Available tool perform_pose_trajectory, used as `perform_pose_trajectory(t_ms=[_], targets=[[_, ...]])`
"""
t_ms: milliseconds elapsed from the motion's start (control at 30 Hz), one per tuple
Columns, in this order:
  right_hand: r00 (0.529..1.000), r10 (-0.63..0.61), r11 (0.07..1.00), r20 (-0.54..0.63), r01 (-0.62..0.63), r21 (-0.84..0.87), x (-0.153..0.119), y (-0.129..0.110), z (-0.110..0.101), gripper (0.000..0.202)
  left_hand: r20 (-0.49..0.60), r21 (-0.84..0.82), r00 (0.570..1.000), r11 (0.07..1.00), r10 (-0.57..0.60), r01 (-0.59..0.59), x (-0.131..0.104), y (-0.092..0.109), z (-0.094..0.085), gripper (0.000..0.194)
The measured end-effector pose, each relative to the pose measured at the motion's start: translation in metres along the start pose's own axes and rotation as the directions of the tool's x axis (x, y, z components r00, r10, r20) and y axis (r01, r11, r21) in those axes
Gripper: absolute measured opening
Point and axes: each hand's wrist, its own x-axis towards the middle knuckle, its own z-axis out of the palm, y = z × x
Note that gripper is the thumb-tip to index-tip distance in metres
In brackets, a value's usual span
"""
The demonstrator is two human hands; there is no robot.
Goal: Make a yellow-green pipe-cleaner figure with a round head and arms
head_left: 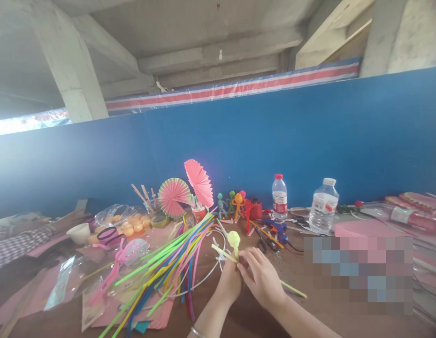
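Note:
A pale yellow pipe-cleaner figure [233,239] with a round head stands up from between my hands. My left hand [230,280] is closed around its lower part, its fingertips partly hidden. Fingers of my right hand [262,277] pinch the same figure just below the head, touching my left hand. One yellow-green strand sticks out to the left of the hands, and another [293,288] extends to the right behind my right hand. Left of my hands lies a spread bundle of coloured pipe cleaners [164,267].
Small coloured pipe-cleaner figures [238,205] stand behind the hands, near scissors [266,243] and a blue glue gun [278,230]. Two bottles [279,199] [324,206] stand back right. Paper fans [174,197], a white bowl [79,233] and orange balls [136,224] are left.

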Motion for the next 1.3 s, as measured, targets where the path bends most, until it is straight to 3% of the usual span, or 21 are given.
perform_pose_trajectory(t_ms=[200,300,367,467,567,767,1067,1300], targets=[[0.997,0.021,1.0,-0.069,-0.021,-0.004,0.0,0.003,0.003,0.012,0.002,0.07,1.0,0.998,0.001,-0.001,-0.002,0.001,0.001,0.015],[0.997,0.007,1.0,-0.075,-0.005,0.023,0.0,0.009,0.004,0.012,-0.004,0.067,1.0,0.998,-0.02,0.02,-0.005,0.002,-0.001,0.024],[0.997,0.0,0.999,-0.073,0.003,0.044,0.0,0.013,0.003,0.011,-0.005,0.022,0.998,0.998,-0.065,0.066,-0.005,0.001,-0.002,0.03],[0.997,-0.005,0.998,-0.076,0.01,0.065,0.0,0.021,0.0,0.013,-0.036,-0.066,0.983,0.982,-0.179,0.176,-0.004,-0.007,-0.008,0.014],[0.996,0.003,0.998,-0.093,0.003,0.065,-0.001,0.027,-0.005,0.012,-0.1,-0.123,0.965,0.965,-0.243,0.23,0.0,-0.015,-0.014,0.028],[0.996,-0.007,1.0,-0.094,0.008,0.016,0.0,0.031,-0.012,0.014,-0.197,-0.155,0.964,0.977,-0.179,0.149,0.004,-0.011,-0.016,0.036],[0.991,-0.115,0.993,-0.071,0.114,-0.02,0.003,0.029,-0.012,0.027,-0.201,-0.215,0.941,0.95,-0.271,0.227,0.006,-0.022,-0.018,0.024],[0.99,-0.115,0.991,-0.083,0.109,-0.079,0.005,0.032,-0.011,0.02,-0.203,-0.241,0.95,0.952,-0.239,0.188,0.007,-0.016,-0.013,0.018]])
